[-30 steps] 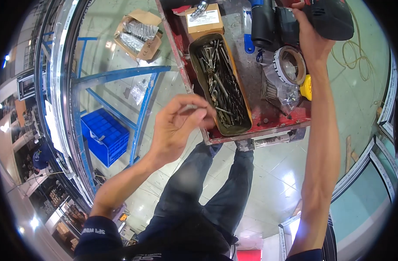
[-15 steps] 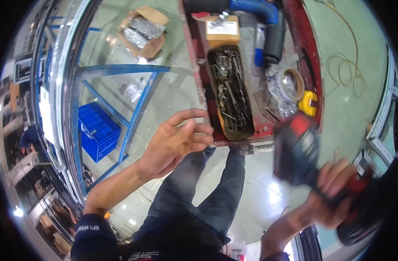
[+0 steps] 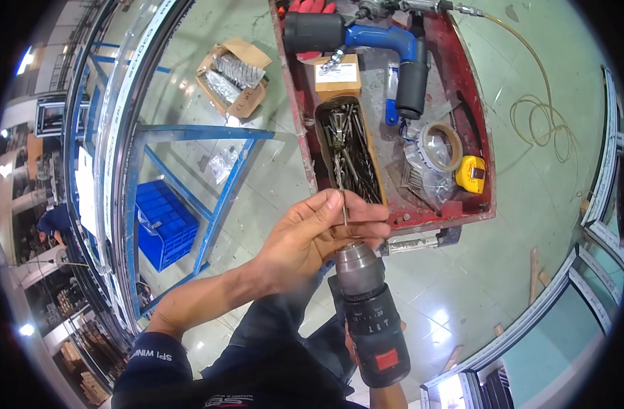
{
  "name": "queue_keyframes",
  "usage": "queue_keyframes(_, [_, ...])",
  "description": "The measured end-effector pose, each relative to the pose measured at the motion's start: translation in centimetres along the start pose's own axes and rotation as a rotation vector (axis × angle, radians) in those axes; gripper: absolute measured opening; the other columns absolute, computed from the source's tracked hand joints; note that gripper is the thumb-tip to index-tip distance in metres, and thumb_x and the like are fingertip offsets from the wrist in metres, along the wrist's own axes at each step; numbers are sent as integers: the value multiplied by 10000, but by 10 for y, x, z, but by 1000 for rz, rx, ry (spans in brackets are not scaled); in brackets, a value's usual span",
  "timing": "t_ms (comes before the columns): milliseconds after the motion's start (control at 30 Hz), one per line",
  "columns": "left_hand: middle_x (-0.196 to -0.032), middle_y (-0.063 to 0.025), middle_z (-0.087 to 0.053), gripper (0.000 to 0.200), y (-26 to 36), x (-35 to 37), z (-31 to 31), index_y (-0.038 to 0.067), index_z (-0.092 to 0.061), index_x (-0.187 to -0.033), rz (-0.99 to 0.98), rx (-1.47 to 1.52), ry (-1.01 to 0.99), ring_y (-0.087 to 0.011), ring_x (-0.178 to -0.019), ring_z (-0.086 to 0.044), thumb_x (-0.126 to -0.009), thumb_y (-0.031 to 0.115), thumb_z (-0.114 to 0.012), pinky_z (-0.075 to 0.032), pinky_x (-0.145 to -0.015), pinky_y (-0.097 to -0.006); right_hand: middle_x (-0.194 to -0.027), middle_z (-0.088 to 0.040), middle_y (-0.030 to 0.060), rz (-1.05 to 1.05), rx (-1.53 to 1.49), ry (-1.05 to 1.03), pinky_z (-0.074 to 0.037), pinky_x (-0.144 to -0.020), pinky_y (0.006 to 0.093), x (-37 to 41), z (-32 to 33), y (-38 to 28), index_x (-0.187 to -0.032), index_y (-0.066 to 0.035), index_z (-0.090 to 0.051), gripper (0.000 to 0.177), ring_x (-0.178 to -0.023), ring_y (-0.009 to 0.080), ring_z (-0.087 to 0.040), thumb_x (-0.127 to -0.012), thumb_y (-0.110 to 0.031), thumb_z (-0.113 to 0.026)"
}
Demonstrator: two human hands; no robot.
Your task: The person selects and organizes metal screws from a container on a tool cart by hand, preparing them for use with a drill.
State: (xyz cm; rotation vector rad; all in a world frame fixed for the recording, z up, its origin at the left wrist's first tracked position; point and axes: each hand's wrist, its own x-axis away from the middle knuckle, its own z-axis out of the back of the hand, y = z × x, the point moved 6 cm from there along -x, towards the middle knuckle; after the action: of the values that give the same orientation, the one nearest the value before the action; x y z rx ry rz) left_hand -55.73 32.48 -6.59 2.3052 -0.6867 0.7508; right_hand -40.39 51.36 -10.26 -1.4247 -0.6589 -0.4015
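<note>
My left hand (image 3: 319,228) pinches a thin drill bit (image 3: 345,210) between thumb and fingers, just above the chuck of a black and red cordless drill (image 3: 370,320). The drill points up toward the red cart. Below it, mostly hidden behind the drill body, my right hand (image 3: 351,344) holds it. Whether the bit's lower end touches the chuck is hard to tell. Right beyond my left hand, an open box of drill bits (image 3: 349,150) lies in the red cart (image 3: 482,213).
The cart also holds a blue and black tool (image 3: 380,37), a tape roll (image 3: 455,148) and a yellow tape measure (image 3: 471,174). At left are a blue frame (image 3: 223,204), a blue crate (image 3: 165,228) and a cardboard box (image 3: 247,102). A person (image 3: 53,219) is far left.
The drill has swung from the right to the centre, its chuck now upward. My left hand has moved right and now pinches a drill bit.
</note>
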Motion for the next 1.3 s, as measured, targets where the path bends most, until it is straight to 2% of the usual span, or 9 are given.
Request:
queue_keyframes(133, [-1192, -229, -670, 332, -22, 4, -18, 71, -512, -1101, -21, 0, -44, -307, -1089, -695, -1137, 346, -330, -570, -979, -460, -666, -595, 136, -13, 45, 15, -502, -468, 323, -2, 1, 13, -984, 33, -588, 353, -554, 233, -610, -868, -267, -735])
queue_keyframes(167, [-1064, -191, -665, 326, -28, 0, -21, 84, -480, -1053, -120, -80, -47, -262, -952, -682, -1136, 366, -338, -576, -904, -445, -656, -599, 139, -16, 51, 14, -503, -457, 321, -2, -1, 17, -964, 33, -596, 344, -543, 235, -615, -865, -265, -736])
queue_keyframes(300, [-901, -128, -589, 310, -44, 5, -26, 96, -464, -1020, -163, 0, 134, -247, -892, -628, -1140, 351, -334, -556, -837, -420, -614, -615, 150, -27, 72, 11, -509, -412, 315, 0, -5, 30, -882, 36, -628, 316, -495, 241, -635, -855, -258, -741])
queue_keyframes(500, [-887, -121, -568, 311, -52, 5, -16, 87, -449, -1002, -166, -16, 119, -239, -854, -596, -1142, 337, -327, -542, -817, -417, -621, -619, 145, -60, 58, 38, -505, -410, 308, -4, -5, 44, -888, 32, -630, 297, -494, 234, -634, -864, -244, -734])
queue_keyframes(1000, [-921, -129, -581, 320, -59, 3, -5, 77, -460, -1037, -116, -7, 108, -254, -872, -604, -1149, 316, -277, -536, -831, -406, -638, -630, 134, -71, 49, 74, -497, -407, 292, -3, -1, 53, -904, 24, -636, 247, -492, 214, -630, -885, -209, -718])
queue_keyframes(1300, [-953, -124, -594, 445, -71, 2, -3, 56, -504, -1104, -40, 8, 170, -234, -848, -636, -1136, 436, -275, -553, -807, -388, -649, -637, 128, -105, 41, 66, -491, -404, 282, -1, 1, 56, -913, 18, -640, 218, -490, 203, -628, -898, -188, -709])
